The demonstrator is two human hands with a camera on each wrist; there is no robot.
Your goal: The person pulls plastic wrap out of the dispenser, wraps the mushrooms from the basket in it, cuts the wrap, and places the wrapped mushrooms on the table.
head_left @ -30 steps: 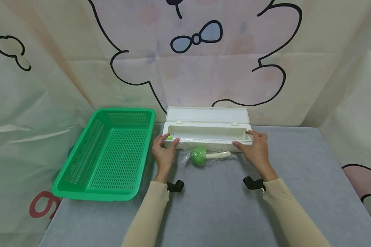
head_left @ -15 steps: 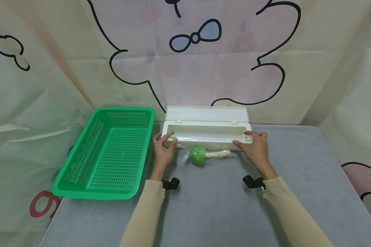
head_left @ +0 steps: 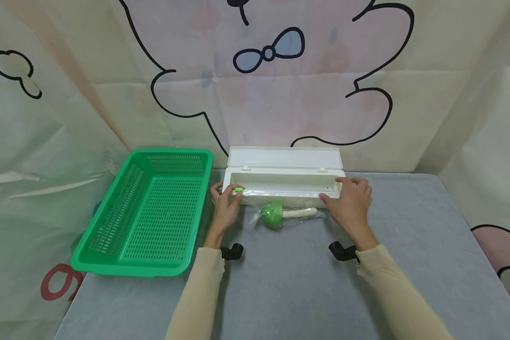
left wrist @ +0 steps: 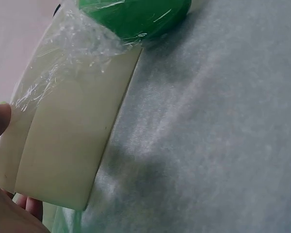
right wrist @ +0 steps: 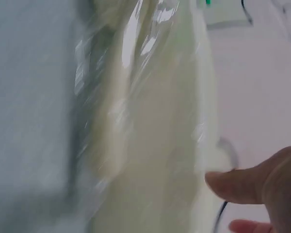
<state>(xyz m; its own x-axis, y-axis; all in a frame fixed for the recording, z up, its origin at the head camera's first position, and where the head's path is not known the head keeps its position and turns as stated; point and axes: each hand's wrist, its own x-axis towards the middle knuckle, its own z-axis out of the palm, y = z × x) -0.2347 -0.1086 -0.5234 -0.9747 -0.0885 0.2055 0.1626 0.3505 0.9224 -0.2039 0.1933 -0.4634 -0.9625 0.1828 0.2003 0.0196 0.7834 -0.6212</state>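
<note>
A long white cling film dispenser (head_left: pixel 289 202) lies across the table with its lid raised. Clear film runs over its front edge, around a green-headed object with a white stick (head_left: pixel 272 216). My left hand (head_left: pixel 225 212) pinches the small green slide cutter (head_left: pixel 238 189) at the dispenser's left front edge; in the left wrist view its thumb (left wrist: pixel 0 120) is at the rim, and its other fingers are partly hidden. My right hand (head_left: pixel 351 208) grips the right front edge, thumb in front and fingers over the inside. The right wrist view shows that thumb (right wrist: pixel 242 184) at the film-covered edge.
A green plastic basket (head_left: pixel 195 226) stands left of the dispenser, close to my left hand. Behind the dispenser hangs a printed cloth (head_left: pixel 280 104). The grey tabletop (head_left: pixel 289 283) extends in front and to the right.
The green slide cutter has shifted slightly right along the front edge, with the left hand's fingertips moving onto it. The right hand has adjusted its hold slightly. The wrapped object stays in place.
</note>
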